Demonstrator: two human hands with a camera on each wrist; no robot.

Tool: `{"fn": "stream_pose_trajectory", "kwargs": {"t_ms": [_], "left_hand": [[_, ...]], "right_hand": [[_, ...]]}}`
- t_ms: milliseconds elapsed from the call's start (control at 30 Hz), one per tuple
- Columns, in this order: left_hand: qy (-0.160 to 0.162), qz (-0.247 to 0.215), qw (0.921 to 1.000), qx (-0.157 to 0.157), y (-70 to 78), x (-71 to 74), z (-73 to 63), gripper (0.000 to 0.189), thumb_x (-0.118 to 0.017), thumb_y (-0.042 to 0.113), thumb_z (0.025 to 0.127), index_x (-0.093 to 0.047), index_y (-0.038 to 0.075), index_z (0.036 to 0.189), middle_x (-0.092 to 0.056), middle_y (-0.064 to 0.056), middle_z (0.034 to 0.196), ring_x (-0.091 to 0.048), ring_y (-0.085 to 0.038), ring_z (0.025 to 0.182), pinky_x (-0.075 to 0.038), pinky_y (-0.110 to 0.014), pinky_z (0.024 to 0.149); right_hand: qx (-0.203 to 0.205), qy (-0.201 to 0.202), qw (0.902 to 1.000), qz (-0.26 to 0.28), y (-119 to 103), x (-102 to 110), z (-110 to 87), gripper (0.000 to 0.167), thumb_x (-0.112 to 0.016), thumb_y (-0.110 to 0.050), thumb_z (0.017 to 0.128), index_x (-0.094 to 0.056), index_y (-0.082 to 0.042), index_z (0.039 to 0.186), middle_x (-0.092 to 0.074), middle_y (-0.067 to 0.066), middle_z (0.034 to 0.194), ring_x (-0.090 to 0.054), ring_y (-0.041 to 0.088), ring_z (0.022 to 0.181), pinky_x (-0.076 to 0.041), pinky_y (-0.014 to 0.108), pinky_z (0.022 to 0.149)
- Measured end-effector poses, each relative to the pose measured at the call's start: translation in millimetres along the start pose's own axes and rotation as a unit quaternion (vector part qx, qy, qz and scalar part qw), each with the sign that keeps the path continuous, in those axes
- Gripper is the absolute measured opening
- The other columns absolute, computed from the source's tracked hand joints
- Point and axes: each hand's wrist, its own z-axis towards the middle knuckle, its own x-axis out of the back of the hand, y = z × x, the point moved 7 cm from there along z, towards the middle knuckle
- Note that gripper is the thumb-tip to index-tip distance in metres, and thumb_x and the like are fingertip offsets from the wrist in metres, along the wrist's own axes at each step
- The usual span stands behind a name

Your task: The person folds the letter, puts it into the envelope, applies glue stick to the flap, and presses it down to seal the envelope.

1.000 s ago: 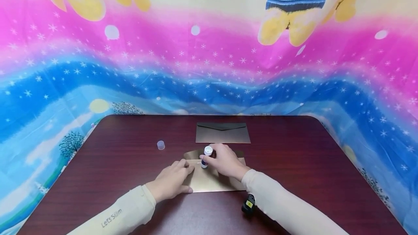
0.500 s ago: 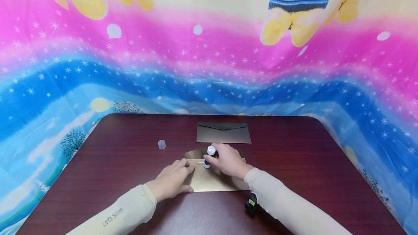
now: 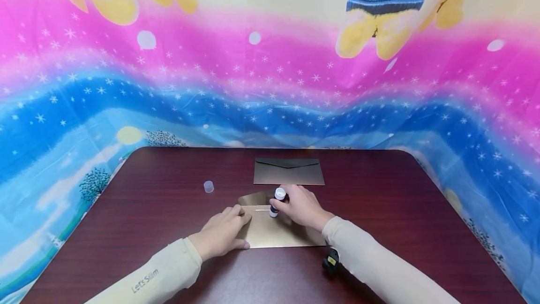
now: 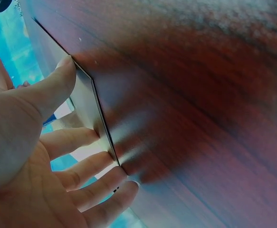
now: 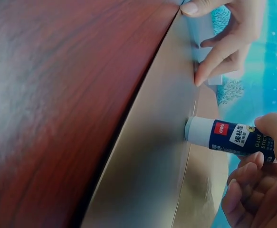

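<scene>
A gold envelope (image 3: pixel 278 234) lies on the table with its flap (image 3: pixel 255 198) open toward the far side. My left hand (image 3: pixel 221 232) rests on the envelope's left end, fingers spread and the thumb at the near corner. In my right hand (image 3: pixel 304 206) I grip an uncapped glue stick (image 3: pixel 277 203) between thumb and fingers. In the right wrist view the white end of the glue stick (image 5: pixel 233 135) touches the envelope close to the edge along the flap. A pale streak runs left from it in the head view.
A second envelope (image 3: pixel 288 175), its flap folded down, lies beyond the first. A translucent cap (image 3: pixel 208 186) stands to the left on the dark red table (image 3: pixel 160 210). A printed cloth (image 3: pixel 270 83) hangs behind the table. Under my right wrist sits a small black device (image 3: pixel 331 262).
My right hand has slid the glue stick to the right along the envelope's edge, and the pale streak behind it shows more. My left hand stays in place on the envelope.
</scene>
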Motion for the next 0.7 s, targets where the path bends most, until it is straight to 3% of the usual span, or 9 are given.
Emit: {"fn": "stream_pose_trajectory", "kwargs": {"t_ms": [700], "left_hand": [[-0.005,-0.005,1.0000,0.003,0.4,2.3,-0.2,0.071,-0.087,0.040,0.075,-0.064,0.004,0.132,-0.060,-0.012,0.120,-0.060,-0.028,0.103,-0.056,-0.046,0.080]], "right_hand": [[-0.021,0.000,0.9998,-0.002,26,15,-10.6,0.022,-0.074,-0.036,0.090,-0.061,-0.022,0.080,-0.062,-0.010,0.071,-0.052,0.009,0.063,-0.041,0.029,0.055]]}}
